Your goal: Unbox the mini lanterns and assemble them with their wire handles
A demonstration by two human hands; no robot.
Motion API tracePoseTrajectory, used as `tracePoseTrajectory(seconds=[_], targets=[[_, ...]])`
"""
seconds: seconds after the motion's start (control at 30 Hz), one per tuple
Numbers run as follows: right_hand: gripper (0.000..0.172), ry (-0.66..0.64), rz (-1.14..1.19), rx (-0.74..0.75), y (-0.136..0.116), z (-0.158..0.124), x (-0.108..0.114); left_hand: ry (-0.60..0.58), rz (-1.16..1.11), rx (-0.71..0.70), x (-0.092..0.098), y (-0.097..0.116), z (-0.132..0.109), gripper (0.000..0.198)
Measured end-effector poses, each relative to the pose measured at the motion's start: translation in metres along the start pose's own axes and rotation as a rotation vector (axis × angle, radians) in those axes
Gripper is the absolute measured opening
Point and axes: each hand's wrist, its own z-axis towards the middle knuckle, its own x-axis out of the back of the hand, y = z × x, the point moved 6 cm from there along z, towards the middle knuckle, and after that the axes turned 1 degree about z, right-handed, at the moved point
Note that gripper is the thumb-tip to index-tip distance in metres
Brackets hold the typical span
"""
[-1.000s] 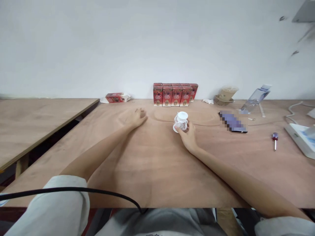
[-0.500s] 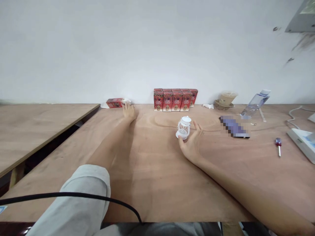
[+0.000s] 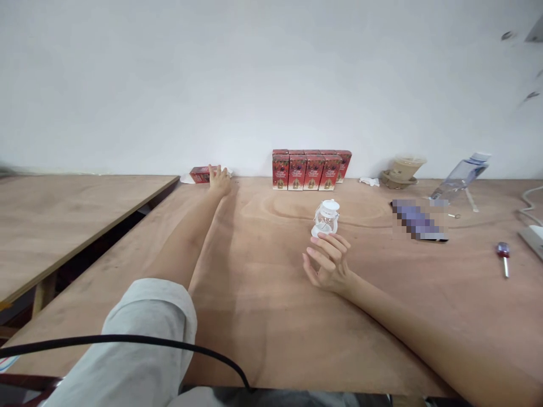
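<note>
A small white lantern with a clear body stands upright on the wooden table. Just in front of it is my right hand, open, with its fingers apart and loosely curved; the fingertips overlap the lantern's base in view. At the back left, a red printed box lies on its side by the wall. My left hand reaches across the right end of this box with fingers spread, covering part of it. Contact there looks likely, but no firm hold shows.
Several red boxes stand in rows against the wall. Further right are a lidded cup in a carrier, a tilted clear bottle, a phone and a screwdriver. A black cable crosses my left sleeve.
My right hand has let go of the lantern and drawn back toward me. My left hand has moved from the box's near right end up over it, spreading its fingers. The view has shifted slightly.
</note>
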Motion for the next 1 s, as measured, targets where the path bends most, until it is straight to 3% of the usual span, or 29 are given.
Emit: tracePoseTrajectory(seconds=[0.4,0.67,0.8,1.0], targets=[[0.041,-0.003,0.0,0.037,-0.002,0.002,0.002,-0.009,0.034,-0.057,0.017,0.013,-0.01,0.032],[0.04,-0.023,0.028,0.026,-0.003,0.001,0.0,0.101,0.012,-0.23,0.064,0.034,-0.032,0.034],[0.041,-0.03,0.026,0.051,-0.004,0.002,0.0,0.218,0.06,-0.411,0.096,0.059,-0.074,0.032],[0.045,-0.161,0.126,0.069,-0.003,0.003,-0.007,0.373,0.166,-0.88,0.144,0.109,-0.195,0.028]])
